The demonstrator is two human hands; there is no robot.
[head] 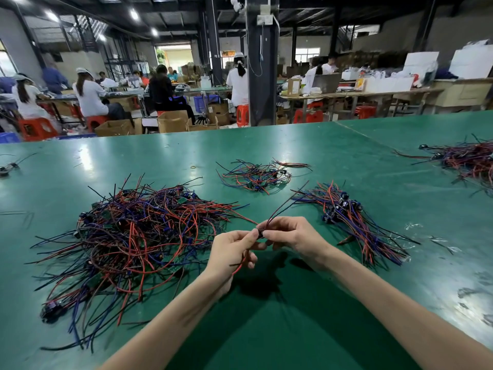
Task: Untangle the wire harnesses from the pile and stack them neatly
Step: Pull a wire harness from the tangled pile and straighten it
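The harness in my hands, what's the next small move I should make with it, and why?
Probably swing it right and lay it on the aligned stack, wires running the same way. The left hand and right hand pinch one harness between them, it looks clear of the tangled pile at left, and the stack lies just past the right hand.
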